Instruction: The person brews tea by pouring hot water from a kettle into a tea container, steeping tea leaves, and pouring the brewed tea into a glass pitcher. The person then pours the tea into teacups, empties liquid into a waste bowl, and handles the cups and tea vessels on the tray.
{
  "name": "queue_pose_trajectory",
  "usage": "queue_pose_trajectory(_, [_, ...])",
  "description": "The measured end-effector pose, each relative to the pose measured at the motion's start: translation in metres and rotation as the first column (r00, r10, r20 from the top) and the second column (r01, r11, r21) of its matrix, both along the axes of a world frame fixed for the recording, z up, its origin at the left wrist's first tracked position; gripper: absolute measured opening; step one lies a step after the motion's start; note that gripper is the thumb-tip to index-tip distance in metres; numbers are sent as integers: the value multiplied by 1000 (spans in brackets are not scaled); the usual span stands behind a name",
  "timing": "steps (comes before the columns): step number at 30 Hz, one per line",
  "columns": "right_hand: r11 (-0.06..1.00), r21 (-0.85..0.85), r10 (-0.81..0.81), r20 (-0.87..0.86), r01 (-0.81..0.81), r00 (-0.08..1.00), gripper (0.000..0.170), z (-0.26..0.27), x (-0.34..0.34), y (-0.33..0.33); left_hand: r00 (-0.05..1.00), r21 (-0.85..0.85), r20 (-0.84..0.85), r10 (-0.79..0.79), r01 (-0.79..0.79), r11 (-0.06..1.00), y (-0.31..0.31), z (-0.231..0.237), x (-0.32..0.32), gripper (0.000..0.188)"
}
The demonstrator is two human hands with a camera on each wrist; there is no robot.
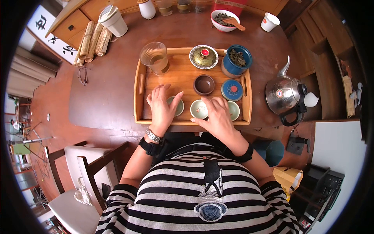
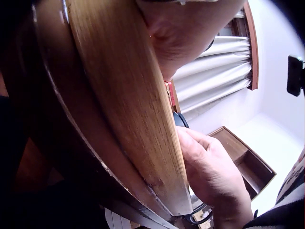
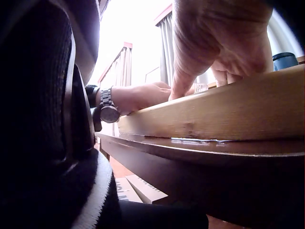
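Note:
A wooden tray (image 1: 183, 58) holds several pale green teacups along its near side. My left hand (image 1: 160, 109) is over the near left part, fingers extended and thumb spread, overlapping the left teacup (image 1: 178, 107). My right hand (image 1: 219, 117) grips the middle teacup (image 1: 198, 109), which has small marks inside, with thumb at its near rim and fingertips at its far rim. The right teacup (image 1: 233, 110) is partly hidden behind that hand. Beyond them stand a brown cup (image 1: 203, 85) and a blue lid (image 1: 232, 90). Both wrist views show the hands behind the tray's wall, which hides the teacups.
At the tray's back are a ribbed glass pitcher (image 1: 154, 58), a lidded gaiwan (image 1: 203, 57) and a blue canister (image 1: 237, 62) of tea leaves. A metal kettle (image 1: 282, 95) stands right of the tray. Farther back is a white bowl (image 1: 225, 21) of leaves with a wooden scoop.

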State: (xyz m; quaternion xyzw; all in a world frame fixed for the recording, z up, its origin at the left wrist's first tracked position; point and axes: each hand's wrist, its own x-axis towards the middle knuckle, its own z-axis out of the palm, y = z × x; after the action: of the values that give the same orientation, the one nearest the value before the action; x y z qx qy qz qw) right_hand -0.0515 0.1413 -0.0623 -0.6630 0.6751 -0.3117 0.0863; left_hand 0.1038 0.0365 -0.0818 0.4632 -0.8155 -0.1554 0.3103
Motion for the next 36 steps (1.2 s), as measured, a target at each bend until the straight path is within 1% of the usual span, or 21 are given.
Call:
queue_pose_trajectory(1, [1000,-6,-11,7,11,1000,51,1,-1,2,1000,11,1,-5,5,1000,0,0,0,45])
queue_pose_trajectory(3, [991,-136,15,64,-6,998,46,2,-6,5,999,6,21,-28,28,1000,-2,0,1,45])
queue_pose_trajectory(4, [990,-143,4,71,6,997,46,3,-10,7,999,11,35,-39,39,999,-3,1,0,45])
queue_pose_trajectory(6, [967,-207,-133,82,147,988,39,2,-25,12,995,-13,44,-92,92,996,-5,8,-6,44])
queue_pose_trajectory(7, [942,-254,-193,115,217,974,31,0,-33,13,990,-33,47,-133,135,990,-5,13,-10,44])
queue_pose_trajectory(8, [912,-299,-259,108,280,960,24,2,-41,14,989,-36,54,-138,140,989,-6,20,-16,44])
queue_pose_trajectory(10, [869,-328,-363,91,372,927,20,-8,-57,17,949,22,129,-289,289,957,-7,34,-33,42])
queue_pose_trajectory(11, [865,-332,-367,97,378,925,20,-12,-60,18,922,79,131,-365,357,931,-8,39,-43,41])
queue_pose_trajectory(12, [847,-339,-395,115,409,912,18,-16,-63,19,919,74,137,-369,362,929,-9,43,-55,41])
queue_pose_trajectory(13, [829,-344,-421,134,441,897,16,-18,-65,20,892,91,131,-433,424,901,-9,46,-67,40])
queue_pose_trajectory(14, [824,-345,-428,141,449,893,16,-19,-64,20,859,109,125,-496,485,868,-8,47,-78,39])
queue_pose_trajectory(15, [821,-373,-417,128,433,900,16,-20,-63,20,854,107,131,-503,493,864,-7,46,-90,39])
queue_pose_trajectory(17, [799,-424,-412,132,427,902,14,-21,-62,19,781,175,184,-596,571,802,-7,42,-113,33])
queue_pose_trajectory(18, [792,-427,-420,137,436,897,14,-22,-62,20,775,172,190,-603,578,798,-6,38,-121,33])
queue_pose_trajectory(20, [767,-434,-409,236,472,881,13,-23,-63,22,787,-74,268,-556,592,803,-4,31,-135,27])
queue_pose_trajectory(22, [755,-444,-413,248,482,876,13,-23,-64,21,767,-114,312,-561,616,779,0,37,-142,23])
queue_pose_trajectory(24, [749,-451,-410,260,486,874,13,-24,-63,22,728,5,300,-617,645,764,2,35,-146,22])
queue_pose_trajectory(26, [746,-462,-403,261,480,877,13,-24,-63,21,722,40,287,-629,647,761,1,29,-151,21])
queue_pose_trajectory(28, [748,-457,-401,265,481,877,13,-23,-63,21,706,257,265,-657,605,754,0,29,-154,20])
queue_pose_trajectory(32, [746,-466,-395,265,476,880,13,-22,-63,22,697,283,209,-685,628,725,-1,24,-152,20])
queue_pose_trajectory(36, [746,-466,-395,265,475,880,13,-21,-63,22,712,233,199,-673,633,738,-1,17,-149,20])
